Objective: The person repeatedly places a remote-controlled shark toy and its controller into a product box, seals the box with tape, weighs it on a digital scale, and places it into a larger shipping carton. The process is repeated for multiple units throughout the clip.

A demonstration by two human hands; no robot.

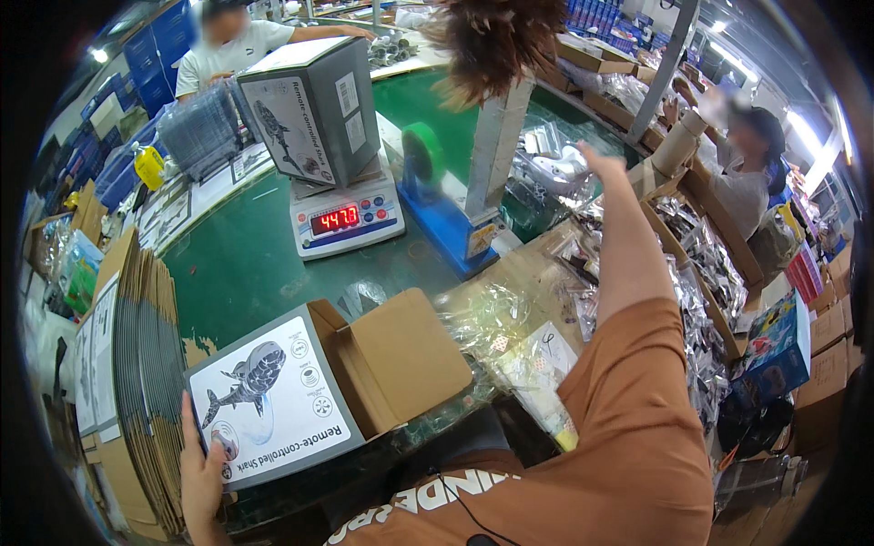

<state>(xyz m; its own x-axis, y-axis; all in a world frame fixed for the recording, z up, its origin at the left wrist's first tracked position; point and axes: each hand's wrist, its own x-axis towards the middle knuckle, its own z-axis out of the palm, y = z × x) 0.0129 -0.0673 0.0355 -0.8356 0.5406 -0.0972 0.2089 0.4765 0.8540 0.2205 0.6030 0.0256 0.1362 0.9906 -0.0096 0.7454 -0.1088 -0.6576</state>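
My left hand [202, 469] grips the near left corner of a printed cardboard box [273, 400], its thumb on the white face with the shark picture. The box lies on its side with its brown flap [410, 359] folded out to the right. My right arm stretches far to the right, and my right hand [603, 164] has its fingers on a white plastic-wrapped item [560, 171] among other clear-wrapped pieces. How its fingers close round that item is partly hidden.
A closed grey shark box [314, 109] stands on a weighing scale [350, 218]. Beside it is a blue tape dispenser [446, 218] with green tape, near a white post [496, 155]. Flattened cartons [141, 382] are stacked at left. Two other people work across the table and at right.
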